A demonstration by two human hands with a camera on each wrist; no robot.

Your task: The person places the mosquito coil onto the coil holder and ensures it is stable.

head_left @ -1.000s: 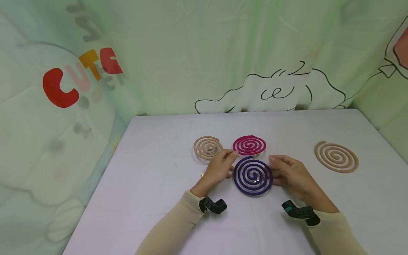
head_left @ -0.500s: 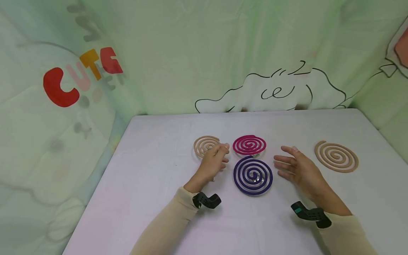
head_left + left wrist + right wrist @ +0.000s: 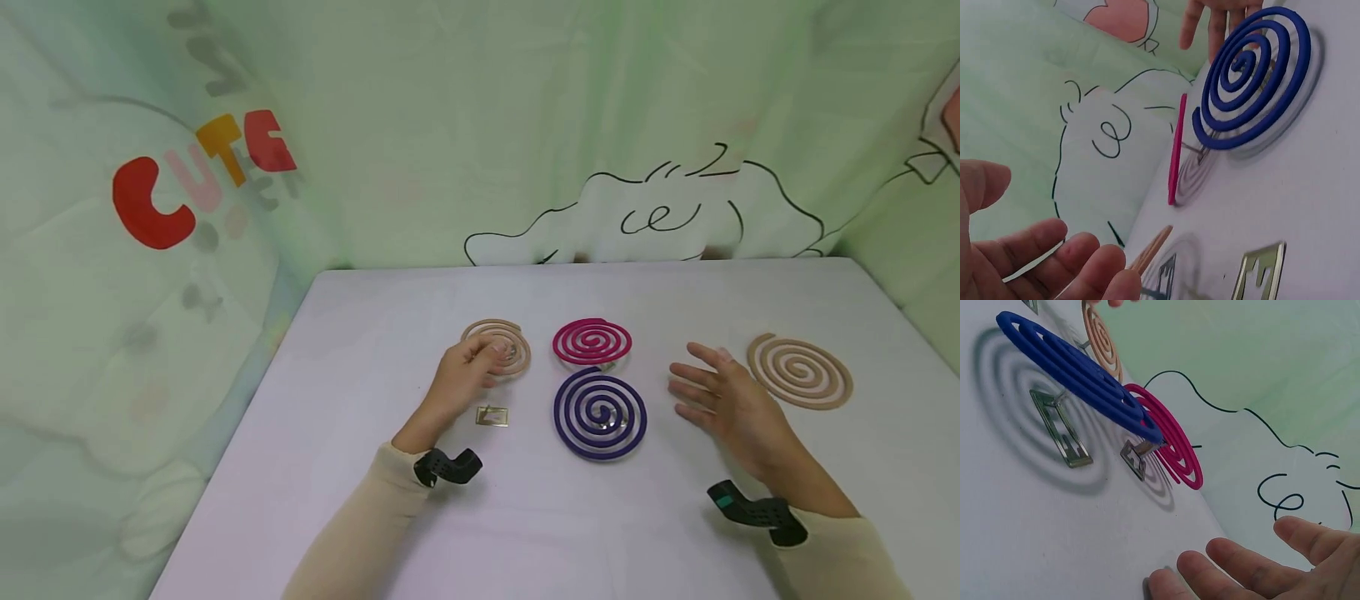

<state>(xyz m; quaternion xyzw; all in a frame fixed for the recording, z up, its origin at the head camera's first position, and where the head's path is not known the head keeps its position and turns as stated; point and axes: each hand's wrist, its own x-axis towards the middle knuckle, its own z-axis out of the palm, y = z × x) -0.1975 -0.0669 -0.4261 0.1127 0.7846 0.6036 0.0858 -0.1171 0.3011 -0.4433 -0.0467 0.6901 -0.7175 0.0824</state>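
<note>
My left hand (image 3: pixel 461 379) hovers with relaxed fingers before the left tan mosquito coil (image 3: pixel 517 360), covering part of it in the head view; nothing is in its grasp. My right hand (image 3: pixel 735 408) is spread above the table, holding nothing, between the dark blue mosquito coil (image 3: pixel 602 414) and the right tan mosquito coil (image 3: pixel 799 372). The blue coil sits raised on a small metal stand (image 3: pixel 1063 431). Behind it, a pink mosquito coil (image 3: pixel 592 340) is likewise raised on a metal stand (image 3: pixel 1134 461).
A bare metal coil stand (image 3: pixel 492 408) lies left of the blue coil. The right tan coil shows no stand in the head view. A white cloth-covered table (image 3: pixel 585 533) carries everything, with a printed green curtain (image 3: pixel 450 125) behind.
Both hands have drawn away from the blue coil, the left one leftward and the right one rightward. The bare metal stand has come into full view. The coils stay in place.
</note>
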